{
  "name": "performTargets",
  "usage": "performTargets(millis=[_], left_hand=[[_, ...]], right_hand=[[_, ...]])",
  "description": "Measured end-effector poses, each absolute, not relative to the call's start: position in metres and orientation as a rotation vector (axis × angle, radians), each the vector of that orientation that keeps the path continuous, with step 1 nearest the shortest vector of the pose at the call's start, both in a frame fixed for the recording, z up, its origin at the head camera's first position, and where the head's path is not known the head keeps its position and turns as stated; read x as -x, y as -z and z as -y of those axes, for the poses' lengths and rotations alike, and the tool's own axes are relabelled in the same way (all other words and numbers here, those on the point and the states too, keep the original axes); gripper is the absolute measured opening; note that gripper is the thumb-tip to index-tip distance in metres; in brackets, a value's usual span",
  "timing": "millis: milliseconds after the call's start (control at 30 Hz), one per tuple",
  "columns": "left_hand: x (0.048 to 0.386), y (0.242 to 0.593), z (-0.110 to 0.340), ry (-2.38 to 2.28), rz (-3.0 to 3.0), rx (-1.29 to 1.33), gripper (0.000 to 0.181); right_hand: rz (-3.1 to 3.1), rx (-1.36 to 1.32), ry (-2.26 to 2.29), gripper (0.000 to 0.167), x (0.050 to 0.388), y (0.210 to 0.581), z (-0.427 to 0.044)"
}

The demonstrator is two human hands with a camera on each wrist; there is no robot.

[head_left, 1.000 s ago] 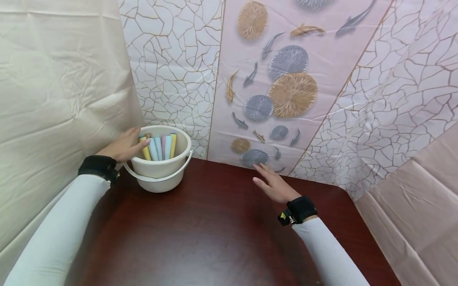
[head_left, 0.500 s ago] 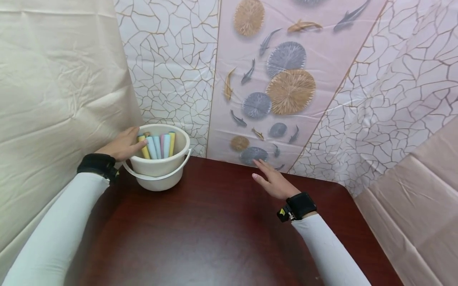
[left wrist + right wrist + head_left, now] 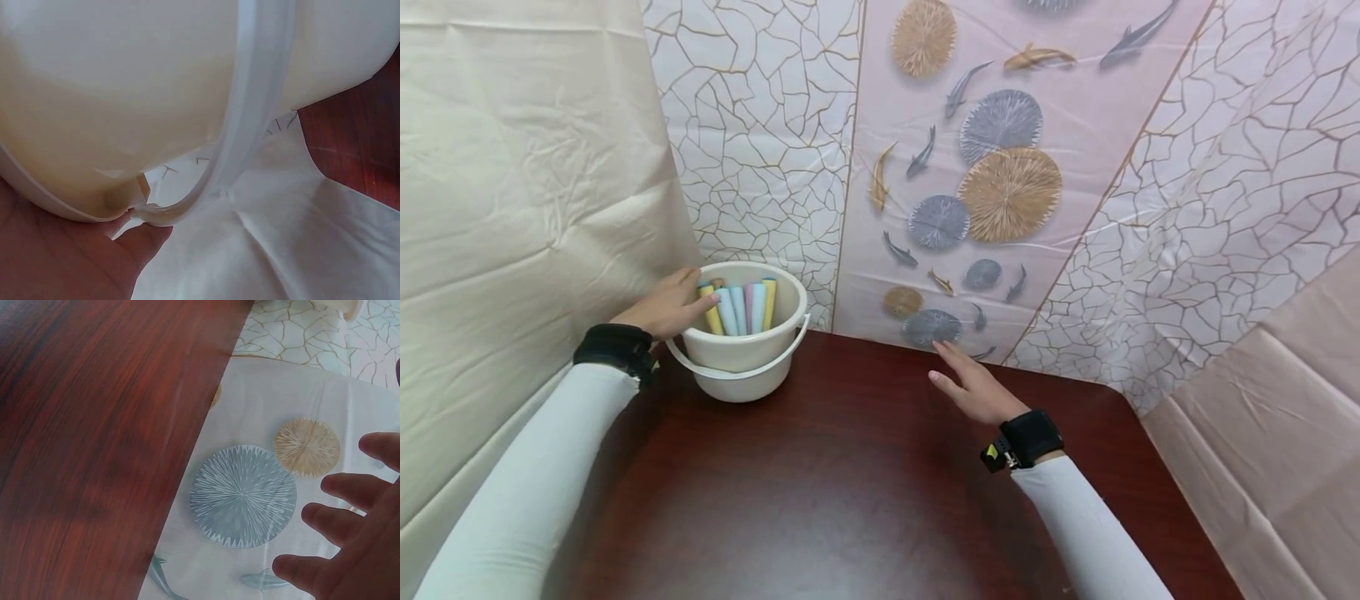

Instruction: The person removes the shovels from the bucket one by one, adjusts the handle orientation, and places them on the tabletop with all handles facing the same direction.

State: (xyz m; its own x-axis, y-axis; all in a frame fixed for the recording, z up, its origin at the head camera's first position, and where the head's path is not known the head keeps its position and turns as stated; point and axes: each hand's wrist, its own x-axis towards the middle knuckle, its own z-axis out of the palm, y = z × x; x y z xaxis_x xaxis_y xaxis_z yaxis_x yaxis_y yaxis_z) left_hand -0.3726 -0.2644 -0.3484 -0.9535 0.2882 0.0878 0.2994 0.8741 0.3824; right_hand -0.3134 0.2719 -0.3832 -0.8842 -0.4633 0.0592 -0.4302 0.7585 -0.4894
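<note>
A cream bucket [image 3: 730, 356] stands at the table's back left, holding several upright pastel sticks [image 3: 728, 313] in yellow, blue and pink. Its white handle [image 3: 760, 367] hangs round the front. My left hand [image 3: 662, 310] lies against the bucket's left rim, fingers extended, thumb reaching over the edge. In the left wrist view the same hand [image 3: 69, 256] touches the rim of the bucket [image 3: 125, 81] near the handle [image 3: 253, 87]. Over the table's back right, my right hand [image 3: 979, 392] is held with spread fingers and nothing in it, as the right hand [image 3: 356, 531] also shows.
The dark red-brown table [image 3: 820, 467] ends at a patterned cloth [image 3: 760, 150] behind. A plain cream cloth [image 3: 520, 183] hangs close on the left, beside the bucket, and a pinkish one [image 3: 1270, 433] stands on the right.
Since half a second ago, the bucket and my left hand have shifted slightly to the right together. My right hand has stayed almost in place.
</note>
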Motion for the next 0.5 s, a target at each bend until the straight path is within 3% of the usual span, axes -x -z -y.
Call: performTargets(millis=[500], left_hand=[[0.378,0.349,0.248,0.566,2.994,0.498,0.088]], right_hand=[[-2.902,0.742,0.768,0.073,0.311,0.388,-0.281]])
